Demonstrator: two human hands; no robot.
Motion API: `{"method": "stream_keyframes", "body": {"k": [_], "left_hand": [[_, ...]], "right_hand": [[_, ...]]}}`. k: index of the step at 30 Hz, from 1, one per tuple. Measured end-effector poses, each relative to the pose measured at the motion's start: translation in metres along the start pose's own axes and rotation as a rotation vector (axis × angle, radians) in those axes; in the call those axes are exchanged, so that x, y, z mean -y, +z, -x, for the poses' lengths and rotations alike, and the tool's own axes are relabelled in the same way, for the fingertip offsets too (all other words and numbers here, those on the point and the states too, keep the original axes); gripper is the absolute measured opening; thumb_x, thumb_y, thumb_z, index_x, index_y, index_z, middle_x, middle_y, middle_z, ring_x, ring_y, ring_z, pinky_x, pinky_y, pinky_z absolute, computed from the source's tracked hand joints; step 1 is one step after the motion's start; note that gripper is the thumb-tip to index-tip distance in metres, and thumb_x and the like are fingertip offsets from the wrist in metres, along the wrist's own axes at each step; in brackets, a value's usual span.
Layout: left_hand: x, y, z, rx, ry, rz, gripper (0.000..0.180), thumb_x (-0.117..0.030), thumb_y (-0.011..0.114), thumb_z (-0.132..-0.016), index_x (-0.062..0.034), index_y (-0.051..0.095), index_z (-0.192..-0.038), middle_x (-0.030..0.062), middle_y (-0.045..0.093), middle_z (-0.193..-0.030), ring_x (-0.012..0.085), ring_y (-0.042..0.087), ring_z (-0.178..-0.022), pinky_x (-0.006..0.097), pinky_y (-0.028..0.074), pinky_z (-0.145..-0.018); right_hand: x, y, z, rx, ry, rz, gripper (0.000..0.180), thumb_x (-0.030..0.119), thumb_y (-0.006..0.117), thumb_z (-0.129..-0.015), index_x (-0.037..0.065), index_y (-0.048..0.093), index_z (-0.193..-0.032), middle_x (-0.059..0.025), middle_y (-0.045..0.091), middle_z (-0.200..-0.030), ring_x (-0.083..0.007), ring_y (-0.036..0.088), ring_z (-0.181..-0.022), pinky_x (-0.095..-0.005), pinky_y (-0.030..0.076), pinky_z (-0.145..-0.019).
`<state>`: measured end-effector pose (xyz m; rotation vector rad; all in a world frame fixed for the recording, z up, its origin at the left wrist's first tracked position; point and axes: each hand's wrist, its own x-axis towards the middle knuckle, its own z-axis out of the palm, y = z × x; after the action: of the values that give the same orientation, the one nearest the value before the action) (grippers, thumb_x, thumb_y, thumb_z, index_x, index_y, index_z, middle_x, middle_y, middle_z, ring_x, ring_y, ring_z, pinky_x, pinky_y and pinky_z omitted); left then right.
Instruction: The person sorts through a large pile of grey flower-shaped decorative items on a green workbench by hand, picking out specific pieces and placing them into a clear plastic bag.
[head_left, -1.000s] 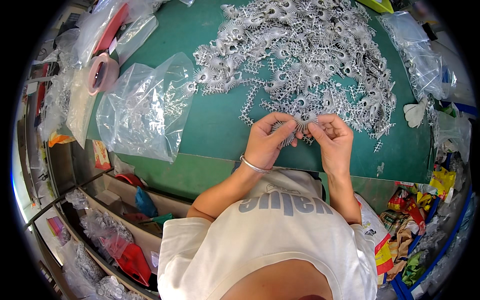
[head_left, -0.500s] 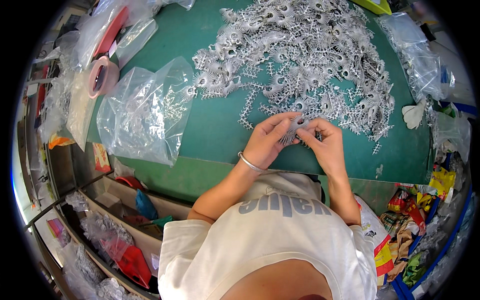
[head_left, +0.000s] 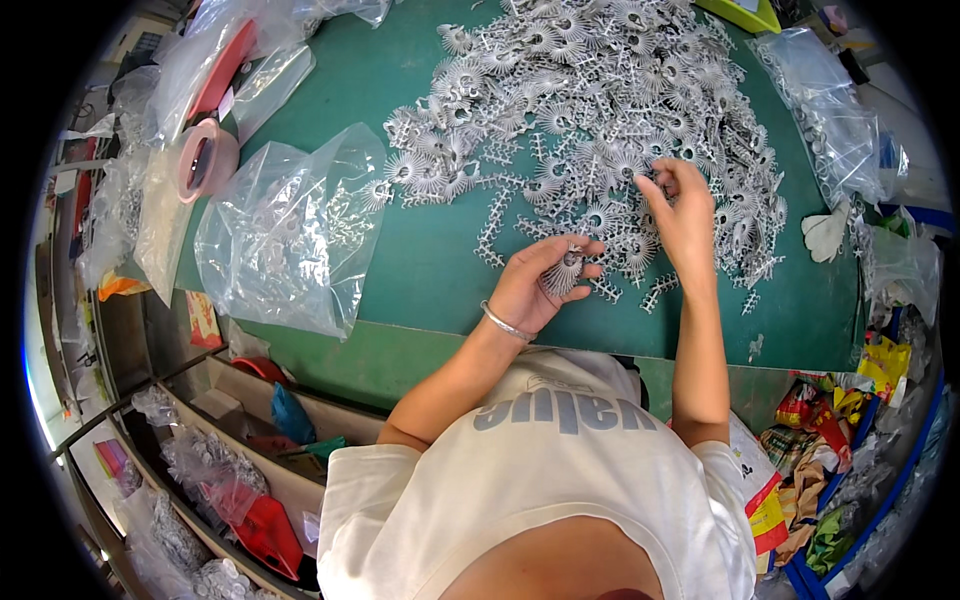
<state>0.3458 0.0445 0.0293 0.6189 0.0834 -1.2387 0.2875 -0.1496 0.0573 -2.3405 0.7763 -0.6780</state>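
My left hand is closed on a small grey spiked fan-shaped piece with a round hole, held low over the near part of the green table. To its right, my right hand reaches over the large pile of similar grey pieces. Its fingers are bent, with the thumb held apart from them, and the tips are close to the pile's surface. No piece shows between them. Narrow branched grey strips lie loose along the near side of the heap.
Left of the pile, a clear plastic bag lies on the table. Beyond it are a pink tape roll and more plastic. A bright green tray stands at the far right. Drawers sit below left; colourful wrappers are below right.
My right hand has left the held piece and moved forward and right, over the pile. The left hand has kept the fan-shaped piece, lowering slightly toward me and left.
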Motion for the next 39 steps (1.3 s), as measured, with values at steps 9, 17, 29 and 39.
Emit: {"method": "stream_keyframes", "body": {"k": [9,17,29,39], "left_hand": [[0.003,0.001,-0.002,0.008,0.079,0.024,0.039,-0.021,0.044,-0.092,0.0033,0.042,-0.122,0.0162,0.053,-0.113,0.0242,0.056,-0.098,0.035,0.053,-0.077],[-0.003,0.013,0.003,0.149,0.028,0.205,0.047,-0.023,0.040,-0.092,0.0045,0.032,-0.129,0.0193,0.046,-0.123,0.0296,0.050,-0.108,0.041,0.047,-0.088],[-0.003,0.023,0.017,0.142,0.166,-0.049,0.045,-0.015,0.052,-0.088,0.0008,0.039,-0.127,0.0137,0.045,-0.126,0.0221,0.049,-0.112,0.040,0.042,-0.095],[0.002,0.025,0.023,0.125,0.194,-0.043,0.041,-0.012,0.053,-0.088,0.0022,0.041,-0.124,0.0136,0.052,-0.117,0.0208,0.053,-0.105,0.039,0.044,-0.093]], "right_hand": [[-0.013,-0.002,0.016,0.175,0.402,-0.823,0.014,0.012,0.055,-0.087,-0.001,0.059,-0.091,-0.0018,0.060,-0.076,-0.0071,0.051,-0.064,-0.0201,0.041,-0.059],[0.012,-0.023,0.039,0.277,0.519,-0.948,0.018,0.015,0.054,-0.087,0.000,0.060,-0.095,-0.0026,0.057,-0.074,-0.0074,0.050,-0.061,-0.0201,0.041,-0.055],[0.032,-0.028,0.057,0.424,0.587,-1.112,0.020,0.008,0.055,-0.086,-0.001,0.054,-0.103,-0.0047,0.057,-0.080,-0.0070,0.052,-0.060,-0.0179,0.039,-0.047],[0.041,-0.031,0.065,0.412,0.449,-1.110,0.031,-0.008,0.058,-0.078,-0.004,0.052,-0.108,-0.0074,0.060,-0.093,-0.0064,0.053,-0.069,-0.0171,0.040,-0.051]]}}
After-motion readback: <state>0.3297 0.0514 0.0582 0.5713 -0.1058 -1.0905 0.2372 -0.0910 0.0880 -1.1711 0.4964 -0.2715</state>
